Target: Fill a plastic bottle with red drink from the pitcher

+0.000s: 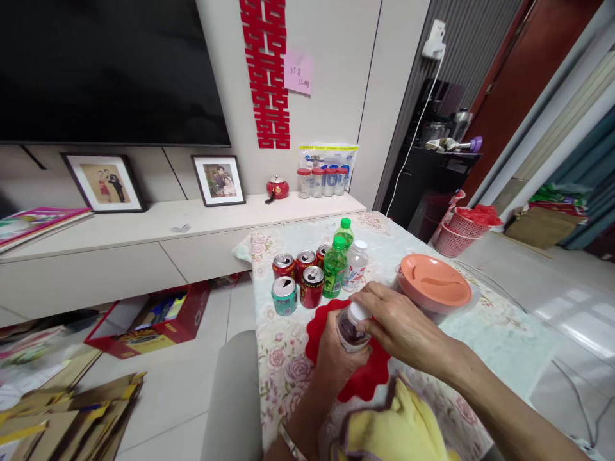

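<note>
Over a red scalloped mat [369,384], my left hand [331,355] wraps round the body of a plastic bottle [349,331] with dark contents. The fingers of my right hand [389,314] grip its white cap [359,311], which sits on the neck. Just beyond stand a clear bottle with a white cap [356,266] and two green bottles [335,269]. Left of them are several opened red cans [312,287] and one teal can [284,296]. A yellow cloth [401,426] lies at the near edge, below my wrists.
An orange lidded bowl [435,282] stands to the right on the flowered tablecloth [283,365]. Behind runs a white cabinet [202,221] with framed photos, a red pot [277,187] and red-lidded jars [316,184]. On the floor at left are a red box [163,326] and flattened cardboard [72,422].
</note>
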A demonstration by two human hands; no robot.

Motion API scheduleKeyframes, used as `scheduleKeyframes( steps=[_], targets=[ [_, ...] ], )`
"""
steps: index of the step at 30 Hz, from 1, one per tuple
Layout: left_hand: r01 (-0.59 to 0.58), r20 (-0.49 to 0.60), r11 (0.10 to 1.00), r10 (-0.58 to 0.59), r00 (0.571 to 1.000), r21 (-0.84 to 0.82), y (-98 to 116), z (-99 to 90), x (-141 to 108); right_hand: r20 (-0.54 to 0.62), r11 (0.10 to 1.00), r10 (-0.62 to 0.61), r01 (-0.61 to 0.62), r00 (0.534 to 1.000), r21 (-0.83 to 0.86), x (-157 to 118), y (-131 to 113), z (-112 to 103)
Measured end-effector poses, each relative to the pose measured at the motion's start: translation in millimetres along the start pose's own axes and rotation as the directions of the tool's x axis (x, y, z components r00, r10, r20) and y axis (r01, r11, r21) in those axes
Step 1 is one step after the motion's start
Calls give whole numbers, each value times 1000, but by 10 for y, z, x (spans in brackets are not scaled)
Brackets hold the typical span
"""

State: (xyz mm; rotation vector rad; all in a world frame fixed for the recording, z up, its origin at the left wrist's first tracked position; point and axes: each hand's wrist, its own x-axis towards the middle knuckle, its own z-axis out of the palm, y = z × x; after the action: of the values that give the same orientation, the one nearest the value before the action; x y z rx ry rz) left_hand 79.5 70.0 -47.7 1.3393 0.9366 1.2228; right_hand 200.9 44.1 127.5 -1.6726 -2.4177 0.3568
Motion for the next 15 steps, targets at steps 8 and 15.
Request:
scheduleKeyframes(
  steps=[8,15],
  targets=[
    [-49,15,998,48,999,43,-48,-2,1,-147,984,60,-33,987,178,36,139,150],
    [-51,-4,998,51,999,34,-58,7,3,-158,736,-49,143,986,661,60,433,404]
  ],
)
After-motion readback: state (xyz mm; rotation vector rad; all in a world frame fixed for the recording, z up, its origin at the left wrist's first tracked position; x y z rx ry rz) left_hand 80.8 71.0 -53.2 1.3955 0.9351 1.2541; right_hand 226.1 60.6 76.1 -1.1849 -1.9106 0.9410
